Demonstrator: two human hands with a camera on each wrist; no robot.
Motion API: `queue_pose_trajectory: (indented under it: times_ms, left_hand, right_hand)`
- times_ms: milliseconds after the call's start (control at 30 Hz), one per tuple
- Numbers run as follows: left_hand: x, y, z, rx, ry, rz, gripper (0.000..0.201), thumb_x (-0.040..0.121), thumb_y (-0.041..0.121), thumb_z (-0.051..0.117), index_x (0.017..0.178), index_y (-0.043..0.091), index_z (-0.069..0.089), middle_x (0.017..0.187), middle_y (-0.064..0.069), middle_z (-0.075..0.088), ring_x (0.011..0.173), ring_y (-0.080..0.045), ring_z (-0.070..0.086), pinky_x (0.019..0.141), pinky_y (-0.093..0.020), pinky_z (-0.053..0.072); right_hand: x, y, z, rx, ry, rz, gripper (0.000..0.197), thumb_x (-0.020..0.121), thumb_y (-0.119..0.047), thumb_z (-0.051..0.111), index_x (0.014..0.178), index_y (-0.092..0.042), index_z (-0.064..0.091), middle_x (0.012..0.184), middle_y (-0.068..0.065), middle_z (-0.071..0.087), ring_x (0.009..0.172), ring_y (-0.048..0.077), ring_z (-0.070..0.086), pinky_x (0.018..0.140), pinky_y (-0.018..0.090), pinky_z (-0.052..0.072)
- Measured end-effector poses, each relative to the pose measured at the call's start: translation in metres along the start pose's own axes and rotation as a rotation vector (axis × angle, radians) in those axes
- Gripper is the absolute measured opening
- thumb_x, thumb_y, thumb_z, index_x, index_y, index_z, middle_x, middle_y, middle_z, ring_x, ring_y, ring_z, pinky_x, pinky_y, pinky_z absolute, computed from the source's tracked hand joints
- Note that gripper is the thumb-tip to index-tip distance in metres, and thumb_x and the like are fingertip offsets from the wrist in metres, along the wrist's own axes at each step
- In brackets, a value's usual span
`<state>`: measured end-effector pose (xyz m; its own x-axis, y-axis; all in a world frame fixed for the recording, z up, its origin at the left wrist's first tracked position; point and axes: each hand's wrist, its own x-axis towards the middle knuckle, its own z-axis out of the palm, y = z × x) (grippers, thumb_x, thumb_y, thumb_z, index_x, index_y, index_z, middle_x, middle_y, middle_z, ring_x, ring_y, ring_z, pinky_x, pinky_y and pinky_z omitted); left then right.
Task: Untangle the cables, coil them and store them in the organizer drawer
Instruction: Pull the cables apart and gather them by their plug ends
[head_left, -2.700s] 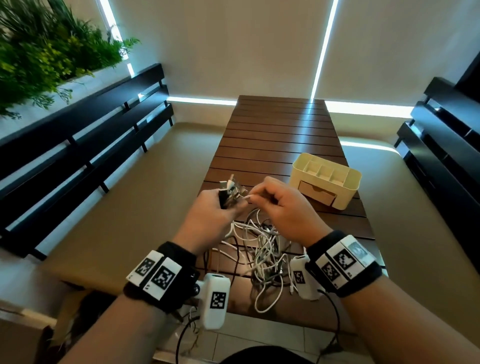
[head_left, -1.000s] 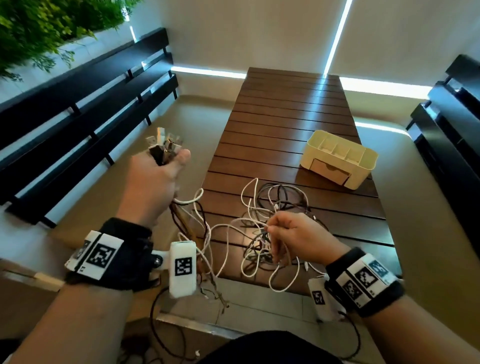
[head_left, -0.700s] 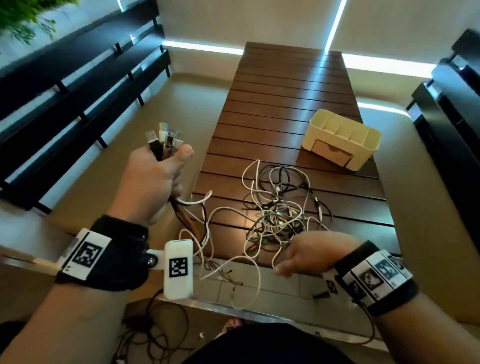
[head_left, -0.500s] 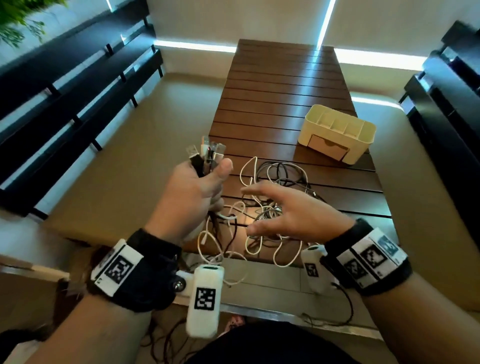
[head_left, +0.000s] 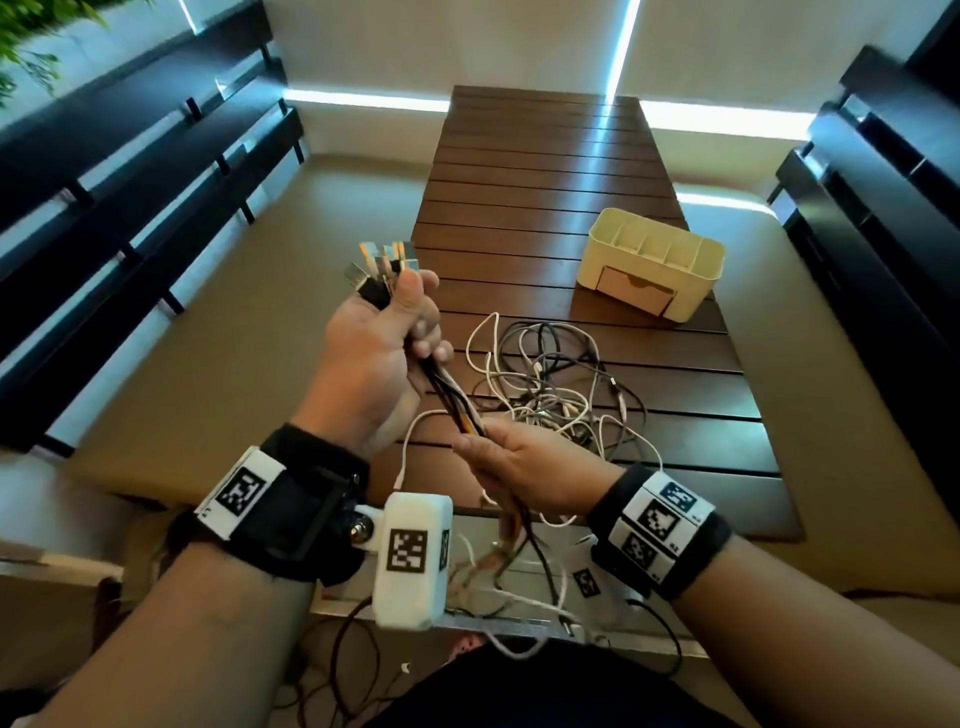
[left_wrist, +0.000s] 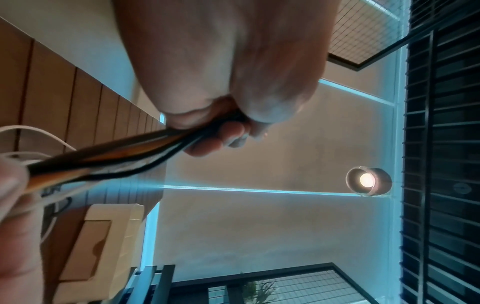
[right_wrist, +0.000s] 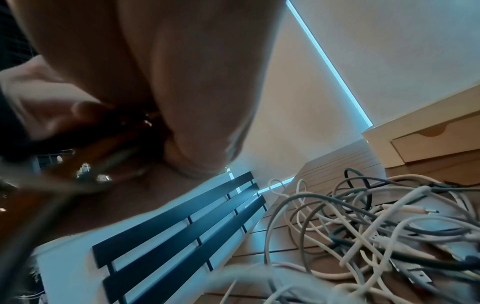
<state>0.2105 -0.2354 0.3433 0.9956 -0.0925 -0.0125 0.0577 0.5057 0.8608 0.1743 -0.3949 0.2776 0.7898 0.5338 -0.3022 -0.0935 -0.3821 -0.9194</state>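
Gripping: left hand (head_left: 371, 358) holds a bundle of cables (head_left: 452, 400), fingers curled round it, left of frame centre
Plugs (head_left: 382, 265): metal connector ends stick up out of the left grip, fanned, above the thumb
Right hand (head_left: 524, 465): low centre, fingers curled round the same bundle just below the left hand; strands trail from it past the counter's near edge
Bundle colours: black, orange and white strands, seen taut between the hands in the left wrist view (left_wrist: 103, 156)
Tangle (head_left: 556, 384): white, grey and dark cables in a loose heap on the counter (head_left: 545, 171), centre of frame, beyond the right hand
Organizer (head_left: 652, 262): cream, upper right of the counter, apart from the tangle
Drawer (head_left: 634, 293): closed, in the organizer's front face
Benches: dark slatted, along both frame edges
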Motion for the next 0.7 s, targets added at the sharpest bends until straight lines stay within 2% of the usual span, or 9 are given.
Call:
queue_pose_trajectory:
  times_ms: [67, 133, 200, 267, 300, 367, 500, 600, 700]
  left_hand:
    - [0.001, -0.009, -0.001, 0.038, 0.012, -0.018, 0.023, 0.105, 0.028, 0.042, 0.103, 0.007, 0.053, 0.060, 0.004, 0.035, 0.051, -0.007, 0.034, 0.054, -0.022, 0.039]
    - [0.001, -0.020, -0.002, 0.081, 0.020, -0.062, 0.025, 0.106, 0.029, 0.042, 0.104, 0.007, 0.054, 0.059, 0.004, 0.039, 0.050, -0.008, 0.038, 0.055, -0.024, 0.043]
    - [-0.001, -0.030, -0.002, 0.129, 0.011, -0.112, 0.026, 0.104, 0.032, 0.043, 0.099, 0.010, 0.054, 0.058, 0.003, 0.045, 0.050, -0.010, 0.045, 0.057, -0.028, 0.050]
    - [-0.004, -0.039, 0.000, 0.183, -0.008, -0.153, 0.026, 0.101, 0.035, 0.046, 0.096, 0.011, 0.054, 0.058, 0.003, 0.050, 0.051, -0.013, 0.052, 0.059, -0.035, 0.056]
    - [-0.006, -0.043, 0.001, 0.216, -0.020, -0.164, 0.027, 0.097, 0.037, 0.048, 0.096, 0.010, 0.053, 0.058, 0.002, 0.052, 0.051, -0.016, 0.055, 0.060, -0.038, 0.056]
    - [-0.010, -0.050, 0.002, 0.296, -0.058, -0.168, 0.032, 0.091, 0.040, 0.050, 0.096, 0.009, 0.052, 0.057, 0.003, 0.052, 0.050, -0.017, 0.056, 0.059, -0.037, 0.053]
    - [-0.015, -0.063, 0.007, 0.428, -0.179, -0.155, 0.039, 0.089, 0.042, 0.051, 0.097, 0.004, 0.049, 0.055, 0.005, 0.047, 0.047, -0.015, 0.047, 0.052, -0.032, 0.044]
    - [-0.016, -0.065, 0.017, 0.511, -0.246, -0.134, 0.032, 0.095, 0.037, 0.051, 0.085, 0.006, 0.049, 0.056, 0.001, 0.046, 0.050, -0.017, 0.045, 0.049, -0.029, 0.043]
    - [-0.018, -0.065, 0.019, 0.540, -0.265, -0.121, 0.022, 0.102, 0.021, 0.050, 0.083, 0.010, 0.053, 0.057, -0.002, 0.047, 0.049, -0.016, 0.045, 0.048, -0.029, 0.042]
  right_hand:
    - [-0.003, 0.000, 0.000, -0.057, -0.053, 0.064, 0.032, 0.105, -0.040, 0.044, 0.082, -0.018, 0.047, 0.061, -0.004, 0.048, 0.048, 0.011, 0.049, 0.046, 0.028, 0.048]
    - [-0.003, 0.002, -0.003, -0.101, -0.117, 0.136, 0.035, 0.104, -0.044, 0.043, 0.088, -0.014, 0.049, 0.067, 0.001, 0.055, 0.052, 0.019, 0.059, 0.049, 0.031, 0.052]
    - [-0.004, 0.006, -0.012, -0.301, -0.191, 0.192, 0.041, 0.101, -0.050, 0.047, 0.097, -0.009, 0.054, 0.086, 0.007, 0.065, 0.072, 0.028, 0.068, 0.069, 0.041, 0.057]
    - [-0.007, 0.010, -0.029, -0.642, -0.244, 0.218, 0.049, 0.092, -0.060, 0.056, 0.117, -0.018, 0.059, 0.112, 0.000, 0.065, 0.095, 0.018, 0.065, 0.087, 0.039, 0.054]
    - [-0.011, 0.009, -0.039, -0.714, -0.234, 0.246, 0.054, 0.088, -0.063, 0.059, 0.127, -0.026, 0.057, 0.124, -0.007, 0.060, 0.106, 0.013, 0.060, 0.095, 0.038, 0.051]
    - [-0.020, 0.004, -0.063, -0.647, -0.125, 0.245, 0.064, 0.085, -0.061, 0.063, 0.141, -0.034, 0.048, 0.136, -0.017, 0.051, 0.118, 0.003, 0.050, 0.107, 0.035, 0.043]
    - [-0.029, -0.012, -0.089, -0.125, 0.225, -0.067, 0.079, 0.080, -0.053, 0.062, 0.151, -0.029, 0.036, 0.147, -0.013, 0.049, 0.129, -0.002, 0.050, 0.112, 0.034, 0.043]
    - [-0.023, -0.022, -0.079, -0.078, 0.216, -0.200, 0.078, 0.090, -0.047, 0.062, 0.156, -0.031, 0.023, 0.154, -0.014, 0.041, 0.137, -0.004, 0.040, 0.116, 0.032, 0.036]
    - [-0.019, -0.021, -0.072, -0.153, 0.138, -0.235, 0.069, 0.091, -0.047, 0.059, 0.153, -0.037, 0.030, 0.150, -0.015, 0.045, 0.135, 0.000, 0.045, 0.116, 0.039, 0.037]
